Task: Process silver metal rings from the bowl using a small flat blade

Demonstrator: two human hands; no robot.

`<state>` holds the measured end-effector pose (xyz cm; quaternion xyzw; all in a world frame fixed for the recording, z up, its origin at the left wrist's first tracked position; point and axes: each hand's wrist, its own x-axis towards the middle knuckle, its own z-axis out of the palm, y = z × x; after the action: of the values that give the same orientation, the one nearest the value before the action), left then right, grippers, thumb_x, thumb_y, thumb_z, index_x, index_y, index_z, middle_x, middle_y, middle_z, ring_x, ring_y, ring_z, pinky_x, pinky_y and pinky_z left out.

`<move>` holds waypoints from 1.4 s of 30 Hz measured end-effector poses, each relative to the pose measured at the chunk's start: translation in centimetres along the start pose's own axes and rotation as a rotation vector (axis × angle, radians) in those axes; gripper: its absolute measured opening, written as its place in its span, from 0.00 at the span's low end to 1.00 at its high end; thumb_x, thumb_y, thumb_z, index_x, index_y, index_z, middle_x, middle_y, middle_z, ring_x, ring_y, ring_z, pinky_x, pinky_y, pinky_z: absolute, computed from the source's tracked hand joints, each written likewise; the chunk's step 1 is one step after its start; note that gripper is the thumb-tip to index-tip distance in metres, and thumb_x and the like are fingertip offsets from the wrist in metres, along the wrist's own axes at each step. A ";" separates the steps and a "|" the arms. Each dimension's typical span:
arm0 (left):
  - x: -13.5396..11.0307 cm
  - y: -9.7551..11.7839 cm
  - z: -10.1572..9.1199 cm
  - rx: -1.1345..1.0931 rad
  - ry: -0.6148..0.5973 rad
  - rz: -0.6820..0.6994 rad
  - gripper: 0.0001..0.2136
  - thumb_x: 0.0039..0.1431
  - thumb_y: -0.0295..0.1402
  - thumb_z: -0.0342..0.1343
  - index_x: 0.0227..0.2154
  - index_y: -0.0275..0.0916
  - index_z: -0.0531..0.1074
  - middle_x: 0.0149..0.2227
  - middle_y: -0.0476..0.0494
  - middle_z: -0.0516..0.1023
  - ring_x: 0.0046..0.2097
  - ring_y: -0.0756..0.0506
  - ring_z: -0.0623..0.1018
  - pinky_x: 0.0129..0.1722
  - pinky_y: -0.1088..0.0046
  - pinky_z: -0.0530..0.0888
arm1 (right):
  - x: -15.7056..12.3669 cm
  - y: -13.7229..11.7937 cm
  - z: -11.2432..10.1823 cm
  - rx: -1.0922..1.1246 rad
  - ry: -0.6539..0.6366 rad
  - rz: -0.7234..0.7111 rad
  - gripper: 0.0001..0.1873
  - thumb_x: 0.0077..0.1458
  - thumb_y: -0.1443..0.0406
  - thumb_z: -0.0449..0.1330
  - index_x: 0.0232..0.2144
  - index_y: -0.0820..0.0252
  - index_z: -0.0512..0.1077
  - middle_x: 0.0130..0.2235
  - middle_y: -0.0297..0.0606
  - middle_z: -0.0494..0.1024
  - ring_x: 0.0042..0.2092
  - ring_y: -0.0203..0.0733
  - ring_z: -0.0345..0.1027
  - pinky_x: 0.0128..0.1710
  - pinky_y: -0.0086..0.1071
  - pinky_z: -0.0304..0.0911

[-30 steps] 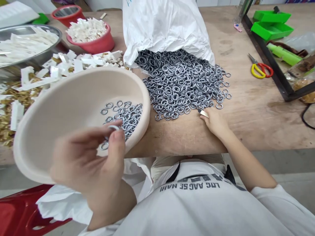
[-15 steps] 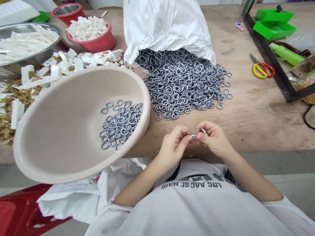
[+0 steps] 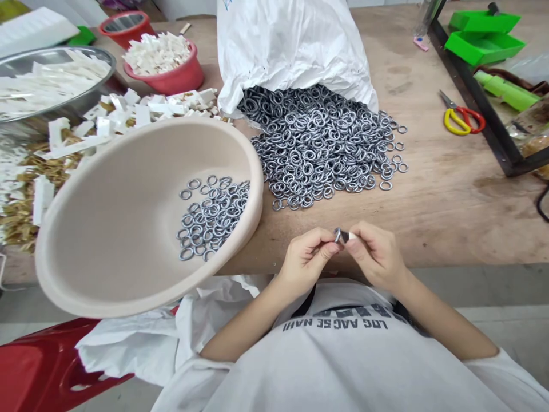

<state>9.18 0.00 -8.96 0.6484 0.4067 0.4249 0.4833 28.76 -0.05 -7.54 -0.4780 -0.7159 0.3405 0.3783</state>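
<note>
Near the table's front edge, my left hand [image 3: 306, 257] pinches a grey ring [image 3: 337, 234] between thumb and fingers. Close against it, my right hand [image 3: 377, 252] is closed on a small dark flat blade-like piece [image 3: 345, 236], its tip at the ring; most of the piece is hidden by the fingers. Beyond my hands lies a large pile of grey rings [image 3: 317, 154], spilling from a white sack [image 3: 291, 46]. To the left, a big beige basin [image 3: 111, 194] stands tilted, with more loose rings [image 3: 210, 220] gathered on its right side.
Yellow-and-red scissors [image 3: 463, 119] lie at the right, beside a dark metal frame [image 3: 476, 86] and green trays [image 3: 484, 46]. White cut pieces [image 3: 103, 126], a red bowl [image 3: 184, 74] and a steel bowl [image 3: 98, 86] crowd the left back. A red stool [image 3: 38, 366] stands below.
The ring in my left hand has been turned from lying flat to upright. My right hand has rotated, so the thin piece in it now shows its dark flat side against the ring.
</note>
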 end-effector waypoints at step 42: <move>-1.7 4.2 -3.1 0.095 0.025 0.331 0.03 0.64 0.28 0.57 0.35 0.38 0.75 0.30 0.45 0.78 0.31 0.49 0.77 0.33 0.73 0.72 | 3.2 4.8 -1.9 -0.179 0.122 0.185 0.21 0.68 0.49 0.49 0.32 0.56 0.69 0.25 0.32 0.67 0.29 0.39 0.63 0.30 0.32 0.54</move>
<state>6.23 -1.62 -4.61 0.7234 0.3200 0.4869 0.3705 31.65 4.71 -9.98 -0.5937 -0.6718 0.2789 0.3440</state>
